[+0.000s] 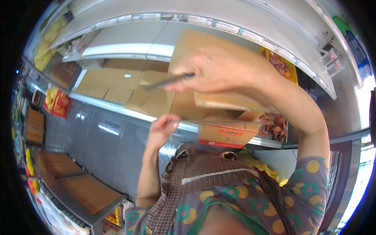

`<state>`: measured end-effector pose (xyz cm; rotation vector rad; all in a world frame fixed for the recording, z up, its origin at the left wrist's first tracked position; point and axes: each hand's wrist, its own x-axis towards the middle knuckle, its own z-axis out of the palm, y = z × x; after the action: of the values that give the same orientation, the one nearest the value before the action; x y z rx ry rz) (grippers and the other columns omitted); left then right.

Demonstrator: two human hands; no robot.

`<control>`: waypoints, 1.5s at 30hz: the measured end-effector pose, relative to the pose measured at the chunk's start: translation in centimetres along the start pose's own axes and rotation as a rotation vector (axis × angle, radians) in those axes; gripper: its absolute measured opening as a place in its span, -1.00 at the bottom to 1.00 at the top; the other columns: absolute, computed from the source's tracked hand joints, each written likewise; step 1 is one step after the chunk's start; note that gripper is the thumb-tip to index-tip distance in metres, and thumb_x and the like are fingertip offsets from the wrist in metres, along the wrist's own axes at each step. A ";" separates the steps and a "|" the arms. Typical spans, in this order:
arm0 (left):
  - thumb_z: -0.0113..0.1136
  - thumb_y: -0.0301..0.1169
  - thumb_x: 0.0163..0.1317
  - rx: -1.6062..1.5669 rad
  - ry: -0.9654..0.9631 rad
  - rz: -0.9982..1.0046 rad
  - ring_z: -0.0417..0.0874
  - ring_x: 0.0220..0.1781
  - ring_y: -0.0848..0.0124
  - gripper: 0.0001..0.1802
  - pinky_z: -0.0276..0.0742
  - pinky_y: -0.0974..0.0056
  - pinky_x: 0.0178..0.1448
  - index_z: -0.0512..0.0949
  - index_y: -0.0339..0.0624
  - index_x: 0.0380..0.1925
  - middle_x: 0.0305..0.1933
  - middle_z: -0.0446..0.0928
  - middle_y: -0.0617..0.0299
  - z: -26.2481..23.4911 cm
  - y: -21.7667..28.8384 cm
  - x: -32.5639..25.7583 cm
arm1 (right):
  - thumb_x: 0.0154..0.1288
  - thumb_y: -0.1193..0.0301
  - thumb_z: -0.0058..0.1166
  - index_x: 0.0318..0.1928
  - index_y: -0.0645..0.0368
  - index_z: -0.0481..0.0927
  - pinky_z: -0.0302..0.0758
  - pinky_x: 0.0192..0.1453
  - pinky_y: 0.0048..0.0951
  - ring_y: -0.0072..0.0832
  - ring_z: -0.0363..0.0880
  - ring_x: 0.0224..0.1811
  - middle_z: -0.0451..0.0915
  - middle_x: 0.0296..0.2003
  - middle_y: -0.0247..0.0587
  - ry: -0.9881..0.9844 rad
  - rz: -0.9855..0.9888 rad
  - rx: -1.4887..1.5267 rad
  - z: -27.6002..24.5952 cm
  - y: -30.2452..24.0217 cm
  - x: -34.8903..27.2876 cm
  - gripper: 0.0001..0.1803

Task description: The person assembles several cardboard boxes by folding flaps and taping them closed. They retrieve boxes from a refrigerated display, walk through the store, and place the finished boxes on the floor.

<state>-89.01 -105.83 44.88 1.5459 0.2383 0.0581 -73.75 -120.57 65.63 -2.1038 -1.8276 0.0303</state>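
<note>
My right hand (pixel 203 72) is closed around a slim dark tool (pixel 166 82) that looks like a knife. Motion blurs both, and the tool points left, in front of a large cardboard box (pixel 192 45) with raised flaps. Lower and to the left, my left hand (pixel 161 128) has its fingers pressed together close to the box's lower left edge. Whether anything is pinched there is too blurred to tell. My right forearm hides part of the box. Below it sits a smaller carton panel (pixel 228 135) with red print and a red lower edge.
Flattened cardboard (pixel 117 80) lines the lower shelf, with long white shelves (pixel 188 19) above it. Reddish packets (pixel 276 127) lie right of the carton, and a yellow crate (pixel 282 66) stands behind. At left are a red basket of yellow fruit (pixel 60 102) and a brown-topped display stand (pixel 84 188).
</note>
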 end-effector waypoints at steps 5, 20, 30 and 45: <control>-0.04 -0.05 0.34 0.145 -0.707 -0.272 0.67 -0.08 0.24 -0.50 0.56 0.21 -0.03 0.54 -0.22 0.02 -0.07 0.63 0.01 -1.1 5.0 1.6 | 0.31 -0.16 -0.10 -0.45 0.18 0.60 0.47 -0.33 -0.15 -0.05 0.52 -0.49 0.49 -0.63 -0.02 -0.162 0.088 0.025 0.1 0.2 2.5 -0.38; 0.05 -0.28 0.16 1.578 -0.759 0.835 0.49 0.14 0.15 -0.77 0.28 -0.09 0.28 0.58 -0.14 -0.27 -0.08 0.58 0.11 6.4 0.6 9.1 | 0.33 0.17 0.00 -0.21 0.20 0.55 0.48 -0.25 -0.22 -0.13 0.55 -0.29 0.54 -0.38 -0.09 0.054 0.161 0.249 -1.4 -0.2 -16.4 -0.68; 0.09 -0.23 0.01 1.460 -0.833 1.401 0.41 -0.19 0.41 -0.81 0.30 0.23 0.04 0.53 -0.03 -0.66 -0.53 0.46 0.37 7.9 8.2 8.5 | 0.38 0.22 -0.13 -0.05 0.24 0.50 0.53 -0.06 -0.16 -0.17 0.62 -0.12 0.56 -0.04 0.02 -0.180 0.463 -0.202 4.5 6.9 -20.5 -0.65; 0.30 -0.24 -0.16 1.443 -0.602 1.096 0.44 -0.27 0.31 -0.76 0.30 0.02 0.23 0.48 -0.06 -0.78 -0.56 0.40 0.31 5.5 17.8 1.9 | 0.28 0.39 0.08 -0.39 0.24 0.43 0.48 -0.45 -0.35 -0.23 0.52 -0.57 0.50 -0.56 -0.07 0.507 0.858 -0.115 -2.7 1.4 -32.4 -0.81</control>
<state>-84.15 -110.32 62.38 2.8251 -1.3561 0.3210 -77.19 -152.60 60.91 -2.5093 -0.5888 -0.3630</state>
